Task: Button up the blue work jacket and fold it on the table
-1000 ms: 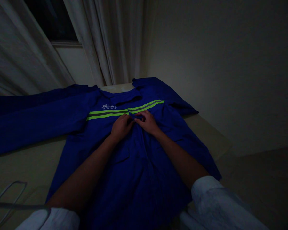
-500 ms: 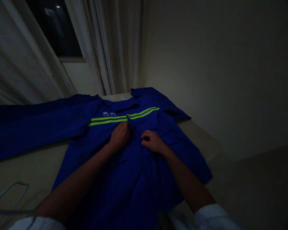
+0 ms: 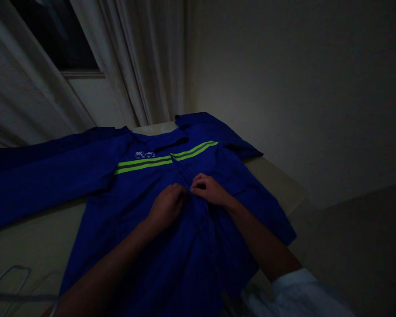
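Note:
A blue work jacket (image 3: 145, 246) lies spread out, front side up, with a yellow-green reflective stripe (image 3: 141, 165) and a white printed logo (image 3: 145, 155) on its chest. Below the stripe, at the front opening, my left hand (image 3: 170, 202) is closed on the edge of the jacket. My right hand (image 3: 207, 189) pinches the front placket just beside it, thumb and forefinger curled together. The fingertips of both hands nearly meet. Dim light hides any button or fastener between them.
The jacket rests on a pale table (image 3: 277, 180), whose right corner shows. A white cable (image 3: 18, 281) loops at the lower left. Behind stand grey curtains (image 3: 135, 57), a dark window (image 3: 59, 35) and a plain wall (image 3: 267, 79).
My left hand has moved down the front opening from just under the stripe, closer to my right hand. My right hand stays at the placket. The view has shifted slightly.

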A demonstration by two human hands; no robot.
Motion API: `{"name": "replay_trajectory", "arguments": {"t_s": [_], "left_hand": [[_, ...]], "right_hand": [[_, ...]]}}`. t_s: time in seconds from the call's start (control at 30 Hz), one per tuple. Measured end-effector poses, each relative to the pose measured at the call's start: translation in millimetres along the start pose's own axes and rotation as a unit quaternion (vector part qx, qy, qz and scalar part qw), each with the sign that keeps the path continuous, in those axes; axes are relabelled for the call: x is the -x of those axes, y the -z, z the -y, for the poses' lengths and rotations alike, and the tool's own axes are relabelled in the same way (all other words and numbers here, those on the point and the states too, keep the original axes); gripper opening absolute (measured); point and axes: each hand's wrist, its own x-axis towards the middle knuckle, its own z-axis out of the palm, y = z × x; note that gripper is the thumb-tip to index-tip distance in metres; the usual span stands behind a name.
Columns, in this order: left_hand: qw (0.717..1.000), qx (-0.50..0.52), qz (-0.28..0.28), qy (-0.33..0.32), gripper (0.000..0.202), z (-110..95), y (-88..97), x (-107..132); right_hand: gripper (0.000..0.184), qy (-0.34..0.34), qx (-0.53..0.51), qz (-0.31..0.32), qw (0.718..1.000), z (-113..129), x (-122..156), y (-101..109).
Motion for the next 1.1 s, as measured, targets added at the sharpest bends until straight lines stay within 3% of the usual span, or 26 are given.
{"name": "replay_trajectory", "arguments": {"t_s": [0.33,0.5,0.67,0.87,1.0,1.1], "left_hand": [[0.995,-0.046,-0.074,-0.039,0.007,0.4,-8.2,9.0],[0.993,-0.059,-0.077,-0.061,0.024,-0.4,-9.6,9.7],[0.995,-0.012,-0.092,-0.037,0.021,0.9,-6.6,9.1],[0.994,0.099,-0.041,0.02,0.016,-0.7,5.4,6.7],[0.998,0.048,-0.039,0.016,0.018,-3.0,10.0,5.1],[0.999,0.043,-0.008,0.032,0.016,0.8,11.2,4.0]], "right_hand": [[0.013,0.015,-0.007,0.023,1.0,6.0,2.7,0.6],[0.008,0.001,-0.013,0.034,0.999,6.5,3.2,-2.4],[0.015,0.015,0.005,0.028,1.0,9.5,5.4,-4.5],[0.012,0.03,0.041,0.027,0.998,13.2,8.5,-5.5],[0.013,0.051,0.069,0.036,0.996,12.5,9.5,-7.3],[0.013,0.056,0.083,0.04,0.994,12.5,9.4,-8.6]]}}
